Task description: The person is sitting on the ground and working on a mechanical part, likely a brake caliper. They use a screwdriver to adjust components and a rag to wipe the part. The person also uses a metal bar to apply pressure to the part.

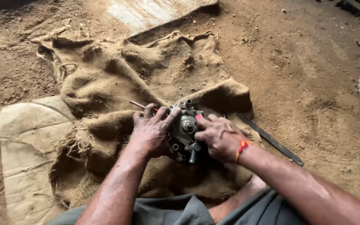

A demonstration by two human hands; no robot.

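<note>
Left fingers: curled over the left rim of the metal housing (185, 130), clamped on it by the left hand (151, 132); a thin rod (139, 104) with a red part is seen just past the fingertips, and whether it is gripped cannot be told.
Right fingers: pressed together on the right edge of the housing by the right hand (218, 137); a red thread band (242, 146) is worn at the wrist.
Risk of slipping: the greasy casting could be let slide, since it is gripped only at its edges.
Risk of grit: dirt (313, 83) could be carried into the open ports from the sandy ground.
Housing look: grey, grimy, round, with a central hub and stubby pipe outlets.
Housing place: held just above the burlap sack (146, 71), near a flat metal bar (271, 139).
</note>
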